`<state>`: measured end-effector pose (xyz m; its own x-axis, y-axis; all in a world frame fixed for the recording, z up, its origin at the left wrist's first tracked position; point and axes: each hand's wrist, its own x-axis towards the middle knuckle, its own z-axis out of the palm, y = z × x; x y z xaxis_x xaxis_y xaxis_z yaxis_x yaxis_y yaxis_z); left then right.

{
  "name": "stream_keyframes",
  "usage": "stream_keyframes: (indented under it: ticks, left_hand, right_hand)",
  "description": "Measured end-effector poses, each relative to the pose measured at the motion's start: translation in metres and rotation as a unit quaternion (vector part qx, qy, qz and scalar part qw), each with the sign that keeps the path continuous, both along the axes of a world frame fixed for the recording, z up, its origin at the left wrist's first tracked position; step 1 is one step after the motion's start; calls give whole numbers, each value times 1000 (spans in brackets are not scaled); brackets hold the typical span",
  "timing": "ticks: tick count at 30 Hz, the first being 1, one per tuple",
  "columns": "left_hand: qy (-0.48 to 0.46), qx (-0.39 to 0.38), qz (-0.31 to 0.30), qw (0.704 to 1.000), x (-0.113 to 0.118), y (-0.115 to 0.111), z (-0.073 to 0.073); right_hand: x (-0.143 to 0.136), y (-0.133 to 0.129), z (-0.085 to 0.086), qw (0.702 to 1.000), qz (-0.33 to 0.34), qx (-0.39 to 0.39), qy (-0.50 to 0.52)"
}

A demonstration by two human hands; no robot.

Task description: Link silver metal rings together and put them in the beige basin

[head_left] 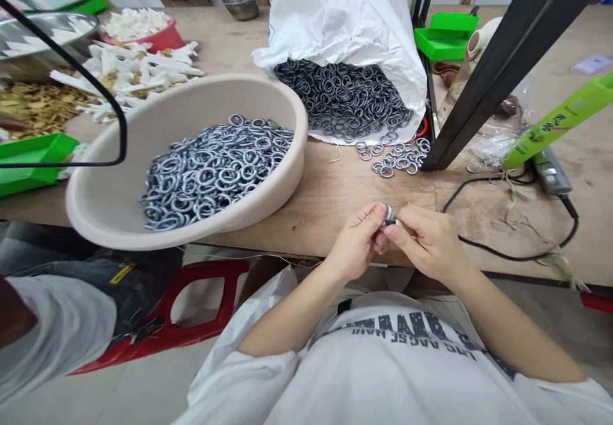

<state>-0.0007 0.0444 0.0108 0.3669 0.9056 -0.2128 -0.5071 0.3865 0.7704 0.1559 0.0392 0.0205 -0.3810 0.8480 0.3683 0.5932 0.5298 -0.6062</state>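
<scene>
Close to the table's front edge, my left hand pinches a grey ring between thumb and fingers. My right hand is closed around a small dark piece that touches or nearly touches the ring. Most of that piece is hidden in the fingers, so its kind does not show. Several loose grey rings lie on the table beyond my hands. Left of them stands a beige basin holding a heap of shinier rings.
A white sack lies open, dark rings spilling from its mouth. A black metal post rises right of my hands, near a corded device and a green package. A person's sleeve is at left by a red stool.
</scene>
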Motion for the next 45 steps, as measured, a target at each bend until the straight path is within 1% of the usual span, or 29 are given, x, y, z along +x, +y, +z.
stream_keyframes:
  ticks: [2, 5, 6, 7, 9, 11, 14, 16, 17, 18, 20, 21, 22, 23, 24, 25, 26, 27, 30, 32, 34, 37, 39, 42, 45]
  left_hand:
    - [-7, 5, -25, 1000, -3, -3, -1]
    - [-8, 16, -78, 997, -7, -9, -5]
    - [-5, 19, -85, 996, -9, -10, -6]
    - [0, 20, -84, 996, -11, -10, -8]
    - [15, 19, -66, 998, -17, -8, -11]
    - [30, 21, -52, 998, -23, -2, -13]
    - [30, 20, -11, 999, -33, 7, -14]
    - [23, 8, 37, 999, -40, 12, -13]
    - [19, 0, 60, 998, -44, 15, -12]
    - [16, -9, 78, 997, -46, 17, -11]
    - [12, -21, 105, 994, -48, 21, -10]
    - [9, -19, 116, 993, -46, 22, -10]
    - [6, -14, 123, 992, -43, 23, -10]
    - [4, -7, 126, 992, -38, 23, -11]
    - [5, 3, 125, 992, -33, 22, -12]
    - [12, 14, 123, 992, -27, 21, -13]
    - [25, 27, 121, 992, -21, 20, -15]
    - [43, 41, 124, 990, -17, 18, -16]
    - [96, 81, 139, 982, -9, 14, -20]
    - [102, 86, 141, 981, -8, 13, -21]
    - [87, 80, 138, 983, -10, 12, -21]
    - [61, 69, 138, 986, -12, 12, -19]
    - [56, 57, 142, 987, -12, 11, -16]
    - [63, 30, 149, 986, -10, 9, -13]
    - [59, 11, 148, 987, -8, 8, -11]
  right_hand:
    - [5, 8, -4, 999, -43, -19, 16]
    - [19, 30, -8, 984, -162, -67, 36]
    - [23, 39, -8, 978, -192, -78, 24]
    - [25, 48, -7, 975, -205, -84, -2]
    - [22, 64, -5, 973, -203, -76, -80]
    - [12, 80, -6, 967, -183, -53, -167]
    - [-3, 101, -12, 948, -170, -37, -268]
    - [-8, 111, -15, 944, -172, -42, -279]
    - [-9, 112, -15, 950, -168, -50, -257]
    - [-9, 111, -13, 963, -155, -65, -212]
    - [-11, 101, -7, 985, -104, -125, -60]
    - [-13, 91, -4, 983, -73, -164, 33]
    - [-17, 80, -1, 970, -42, -204, 126]
    - [-22, 67, 1, 950, -30, -231, 206]
    - [-28, 54, 1, 932, -15, -249, 263]
    - [-34, 42, 1, 913, 1, -274, 302]
    - [-39, 32, -1, 902, 0, -283, 326]
    - [-44, 24, -4, 900, -9, -281, 334]
    - [-49, 15, -14, 916, -67, -225, 325]
    - [-46, 19, -17, 922, -76, -203, 322]
    - [-40, 24, -16, 931, -73, -193, 301]
    - [-29, 26, -10, 970, -62, -139, 189]
    - [-25, 21, -4, 991, -29, -90, 91]
    - [-24, 11, 1, 999, 7, -38, -16]
    - [-27, 5, 4, 998, 1, -27, -65]
